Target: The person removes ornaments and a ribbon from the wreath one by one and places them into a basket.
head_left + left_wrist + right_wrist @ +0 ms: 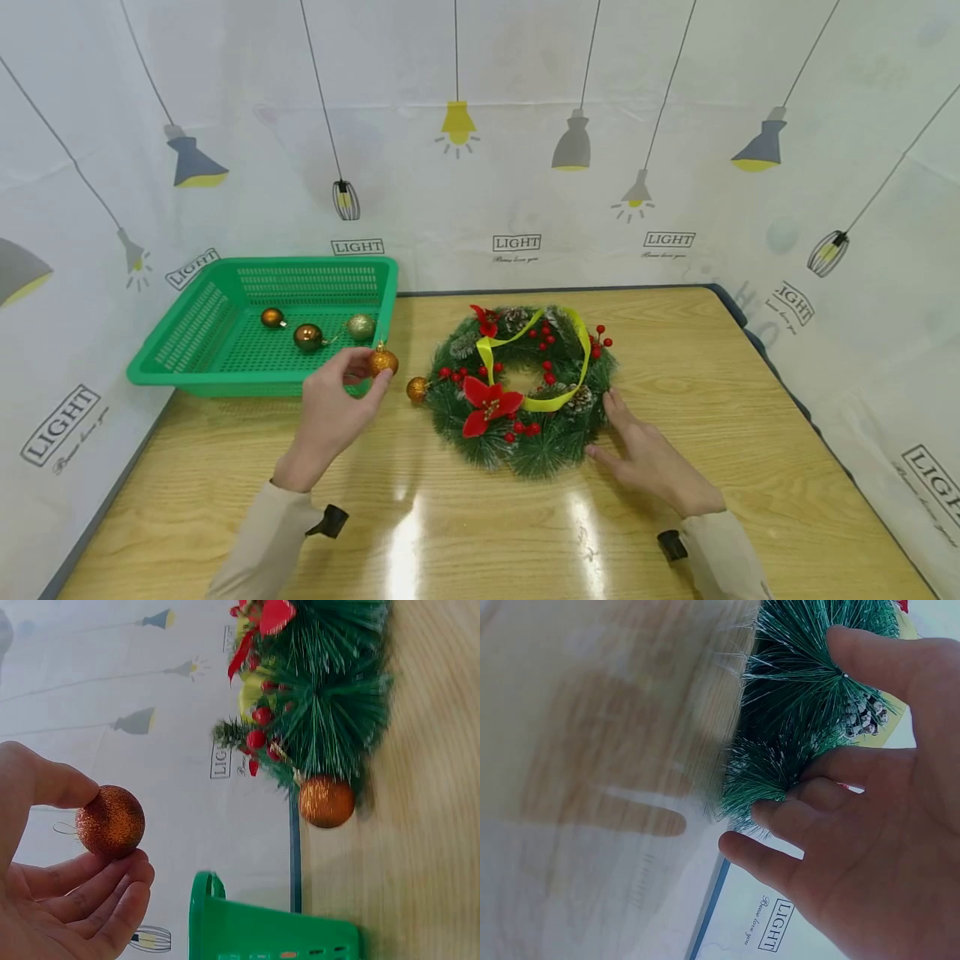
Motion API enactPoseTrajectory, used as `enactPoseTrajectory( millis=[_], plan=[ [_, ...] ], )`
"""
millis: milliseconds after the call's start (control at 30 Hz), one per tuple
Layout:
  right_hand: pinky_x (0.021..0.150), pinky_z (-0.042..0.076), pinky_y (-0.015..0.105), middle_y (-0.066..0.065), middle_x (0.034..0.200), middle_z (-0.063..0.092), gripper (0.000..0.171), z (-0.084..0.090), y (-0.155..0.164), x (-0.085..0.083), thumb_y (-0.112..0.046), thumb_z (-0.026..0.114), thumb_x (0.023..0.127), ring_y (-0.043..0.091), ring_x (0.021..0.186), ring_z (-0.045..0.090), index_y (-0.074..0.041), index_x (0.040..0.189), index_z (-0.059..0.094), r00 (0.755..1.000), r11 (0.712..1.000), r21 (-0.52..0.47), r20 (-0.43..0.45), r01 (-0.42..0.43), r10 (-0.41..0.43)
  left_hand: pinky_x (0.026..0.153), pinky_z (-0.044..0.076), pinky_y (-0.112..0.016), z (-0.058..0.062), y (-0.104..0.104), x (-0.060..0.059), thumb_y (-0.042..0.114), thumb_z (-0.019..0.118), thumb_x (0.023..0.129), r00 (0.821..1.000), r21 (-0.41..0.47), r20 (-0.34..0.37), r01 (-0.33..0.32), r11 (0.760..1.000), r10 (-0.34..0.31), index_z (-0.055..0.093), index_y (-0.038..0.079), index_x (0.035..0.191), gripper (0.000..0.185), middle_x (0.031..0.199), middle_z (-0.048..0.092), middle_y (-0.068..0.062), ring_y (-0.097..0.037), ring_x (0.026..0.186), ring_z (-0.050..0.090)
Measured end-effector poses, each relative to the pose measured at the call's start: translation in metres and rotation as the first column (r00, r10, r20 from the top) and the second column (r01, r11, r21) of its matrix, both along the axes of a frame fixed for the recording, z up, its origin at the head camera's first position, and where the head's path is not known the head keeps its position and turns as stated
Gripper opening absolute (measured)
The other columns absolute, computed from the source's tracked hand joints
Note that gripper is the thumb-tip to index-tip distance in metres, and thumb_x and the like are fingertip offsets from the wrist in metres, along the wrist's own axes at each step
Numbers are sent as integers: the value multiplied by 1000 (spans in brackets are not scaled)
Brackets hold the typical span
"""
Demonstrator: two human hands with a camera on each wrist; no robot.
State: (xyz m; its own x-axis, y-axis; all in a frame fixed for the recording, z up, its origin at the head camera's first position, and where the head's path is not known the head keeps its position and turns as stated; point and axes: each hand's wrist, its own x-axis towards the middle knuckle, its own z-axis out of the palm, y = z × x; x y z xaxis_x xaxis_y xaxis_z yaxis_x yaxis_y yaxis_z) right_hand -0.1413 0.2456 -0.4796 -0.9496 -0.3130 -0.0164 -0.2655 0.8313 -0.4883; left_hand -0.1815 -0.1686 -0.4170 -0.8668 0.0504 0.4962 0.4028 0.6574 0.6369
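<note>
Between thumb and fingers, my left hand (330, 421) pinches a glittery orange Christmas ball (383, 362), held up near the basket's front right corner. The ball's small hanging loop shows in the left wrist view. A green Christmas wreath (543, 454) lies on the table, with red poinsettias (487, 406), red berries, pine cones and a yellow ribbon (549, 405). Another orange ball (417, 389) sits at the wreath's left edge. My right hand (652, 462) rests against the right side of the wreath, its fingers relaxed along the needles (802, 697).
A green plastic basket (161, 372) stands at the back left of the wooden table (480, 542). Inside it are a small orange ball (272, 317), a shiny brown ball (307, 337) and a pale gold ball (361, 327). A lamp-printed sheet (420, 200) surrounds the table.
</note>
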Motion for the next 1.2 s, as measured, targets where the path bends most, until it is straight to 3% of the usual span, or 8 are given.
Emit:
enactPoseTrajectory(
  millis=[200, 433, 567, 700, 833, 967, 1200],
  plan=[
    [116, 34, 63, 32, 165, 9, 88, 0, -1, 0, -38, 63, 100, 53, 138, 41, 12, 157, 16, 1000, 1000, -2, 12, 6, -6, 81, 61, -49, 1, -13, -12, 15, 73, 93, 996, 6, 83, -21, 1000, 20, 66, -5, 118, 33, 101, 73, -19, -34, 91, 69],
    [115, 35, 63, 31, 165, 8, 89, 0, 0, 0, -38, 64, 100, 53, 137, 42, 11, 157, 15, 1000, 1000, -3, 14, 11, -11, 74, 61, -47, -2, -28, -18, 14, 72, 93, 996, -3, 61, -61, 998, 61, 66, -7, 118, 34, 100, 72, -21, -34, 88, 69],
    [115, 34, 63, 32, 164, 9, 89, 0, 0, 0, -35, 65, 99, 54, 138, 40, 12, 157, 16, 1000, 1000, 0, 3, 14, -14, 69, 60, -32, -1, -40, -22, 16, 72, 93, 992, -7, 65, -104, 995, 104, 66, -7, 118, 34, 100, 72, -21, -33, 86, 69],
    [116, 33, 62, 33, 164, 9, 88, -1, -1, 0, -34, 66, 99, 54, 138, 40, 13, 156, 17, 1000, 1000, 3, -6, 12, -12, 69, 49, -11, 3, -53, -26, 21, 70, 95, 986, -1, 84, -148, 989, 147, 65, -5, 119, 35, 101, 72, -21, -33, 89, 68],
    [116, 33, 62, 33, 163, 9, 89, 0, -1, 0, -34, 66, 99, 54, 137, 40, 13, 156, 17, 1000, 1000, 2, -6, 8, -8, 70, 43, -6, 6, -64, -28, 25, 67, 97, 981, -5, 105, -163, 987, 163, 64, -4, 122, 38, 103, 71, -22, -35, 94, 67],
    [116, 33, 62, 33, 164, 10, 88, 0, -1, 0, -36, 65, 99, 54, 138, 40, 12, 156, 18, 1000, 1000, 8, -15, 9, -9, 75, 47, -15, 7, -73, -30, 26, 65, 99, 979, -35, 121, -163, 986, 166, 62, -5, 125, 41, 108, 69, -23, -36, 96, 66],
    [117, 31, 61, 33, 163, 10, 88, 1, -2, 1, -36, 65, 99, 53, 139, 38, 13, 156, 17, 1000, 1000, -4, -13, 10, -10, 84, 55, -50, 9, -85, -34, 26, 62, 100, 975, -55, 143, -161, 985, 167, 60, -6, 129, 43, 113, 67, -26, -40, 100, 65]
  ],
)
